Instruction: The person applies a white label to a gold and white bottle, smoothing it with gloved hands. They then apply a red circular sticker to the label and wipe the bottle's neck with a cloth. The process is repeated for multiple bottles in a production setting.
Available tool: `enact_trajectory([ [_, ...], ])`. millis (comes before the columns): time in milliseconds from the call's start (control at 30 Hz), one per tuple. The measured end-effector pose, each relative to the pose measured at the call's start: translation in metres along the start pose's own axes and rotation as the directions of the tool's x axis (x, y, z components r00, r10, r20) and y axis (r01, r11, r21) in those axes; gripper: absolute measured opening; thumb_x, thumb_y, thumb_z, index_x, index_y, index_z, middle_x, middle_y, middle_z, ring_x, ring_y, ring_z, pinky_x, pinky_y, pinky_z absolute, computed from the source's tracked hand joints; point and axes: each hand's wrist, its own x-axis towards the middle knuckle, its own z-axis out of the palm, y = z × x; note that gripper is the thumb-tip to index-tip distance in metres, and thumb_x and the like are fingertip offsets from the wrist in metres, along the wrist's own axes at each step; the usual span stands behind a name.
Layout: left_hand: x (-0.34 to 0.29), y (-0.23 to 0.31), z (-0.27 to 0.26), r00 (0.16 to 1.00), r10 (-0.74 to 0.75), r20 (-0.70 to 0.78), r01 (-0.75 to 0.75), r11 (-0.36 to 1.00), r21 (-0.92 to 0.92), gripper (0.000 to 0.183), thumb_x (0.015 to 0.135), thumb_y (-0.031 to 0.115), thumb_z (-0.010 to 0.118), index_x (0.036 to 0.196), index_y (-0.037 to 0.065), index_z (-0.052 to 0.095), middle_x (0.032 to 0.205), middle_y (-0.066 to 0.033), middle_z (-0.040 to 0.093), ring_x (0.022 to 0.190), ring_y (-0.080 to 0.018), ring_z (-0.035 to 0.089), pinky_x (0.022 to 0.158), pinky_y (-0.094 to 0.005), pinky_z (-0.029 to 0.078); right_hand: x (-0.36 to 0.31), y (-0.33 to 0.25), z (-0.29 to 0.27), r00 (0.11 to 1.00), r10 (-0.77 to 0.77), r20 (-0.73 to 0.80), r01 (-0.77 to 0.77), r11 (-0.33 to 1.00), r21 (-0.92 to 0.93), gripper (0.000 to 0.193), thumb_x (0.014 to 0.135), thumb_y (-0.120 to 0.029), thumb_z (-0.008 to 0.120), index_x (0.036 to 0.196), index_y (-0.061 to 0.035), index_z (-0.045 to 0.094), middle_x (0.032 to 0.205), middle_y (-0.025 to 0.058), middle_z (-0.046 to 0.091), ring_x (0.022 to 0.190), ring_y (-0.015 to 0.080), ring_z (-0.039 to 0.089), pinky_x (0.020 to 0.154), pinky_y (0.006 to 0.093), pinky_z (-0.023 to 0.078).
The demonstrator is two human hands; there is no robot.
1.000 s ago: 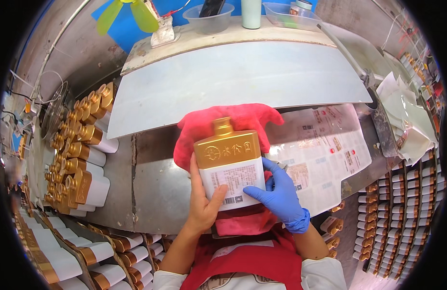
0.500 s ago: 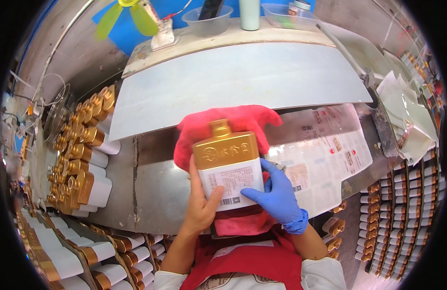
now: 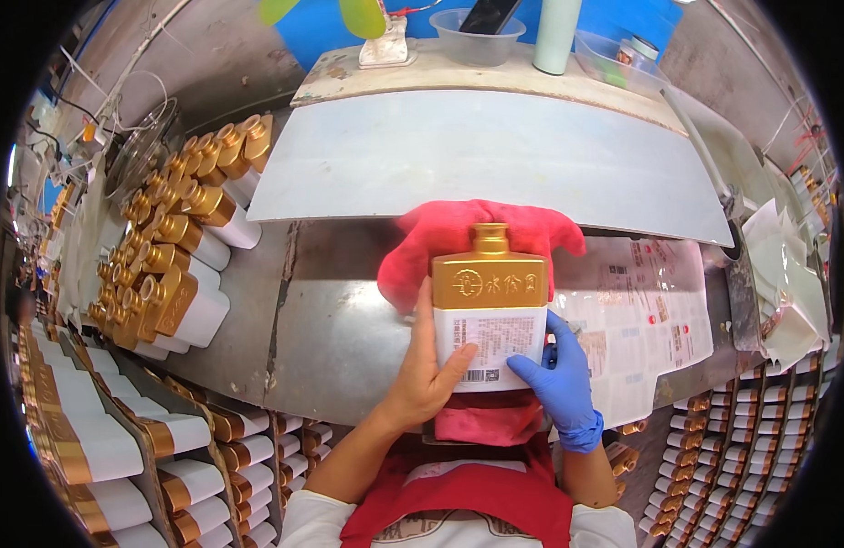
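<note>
A flat, flask-shaped bottle [image 3: 491, 292], gold at the neck and shoulders and white below, stands upright between my two hands. Printed text and a small code cover its white front. My bare left hand [image 3: 431, 365] grips its left side, thumb across the front. My right hand [image 3: 561, 379], in a blue glove, grips the right side with its thumb at the lower corner. A red cloth [image 3: 413, 260] is bunched behind the bottle, and more red cloth [image 3: 490, 423] shows below it. The fingers behind the bottle are hidden.
Several similar bottles [image 3: 175, 274] crowd the metal table's [image 3: 326, 338] left side. Printed label sheets [image 3: 664, 301] lie to the right. A pale board [image 3: 477, 160] spans the back. Racks of bottles [image 3: 203, 479] stand at lower left and lower right. A fan [image 3: 363, 18] is at the top.
The view has shifted, so the surroundings sit differently in the picture. The bottle, tilted slightly before, is now straighter. Both hands keep their hold on it.
</note>
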Motion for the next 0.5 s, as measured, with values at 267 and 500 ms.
enact_trajectory([
  [267, -0.0007, -0.0049, -0.001, 1.0, 0.021, -0.005, -0.02, 0.997, 0.074, 0.078, 0.093, 0.004, 0.047, 0.15, -0.003, -0.006, 0.153, -0.0167, 0.019, 0.138, -0.0228, 0.026, 0.113, -0.0342, 0.021, -0.0003, -0.0075, 0.0035, 1.0, -0.002, -0.005, 0.002, 1.0, 0.022, 0.073, 0.071, -0.017, 0.081, 0.135, -0.0024, 0.049, 0.074, -0.0023, 0.058, 0.058, 0.0035, 0.044, 0.055, 0.0214, 0.041],
  [500, 0.0011, -0.0005, -0.0011, 0.999, 0.036, -0.006, -0.036, 0.999, -0.006, 0.078, 0.097, 0.014, 0.049, 0.148, -0.008, -0.006, 0.152, -0.0227, 0.019, 0.14, -0.0278, 0.023, 0.114, -0.0353, 0.018, 0.0011, -0.0001, 0.0014, 1.0, -0.03, 0.002, 0.03, 0.998, 0.055, 0.072, 0.073, -0.016, 0.08, 0.136, -0.0016, 0.047, 0.077, -0.0015, 0.059, 0.059, 0.0029, 0.045, 0.055, 0.021, 0.042],
])
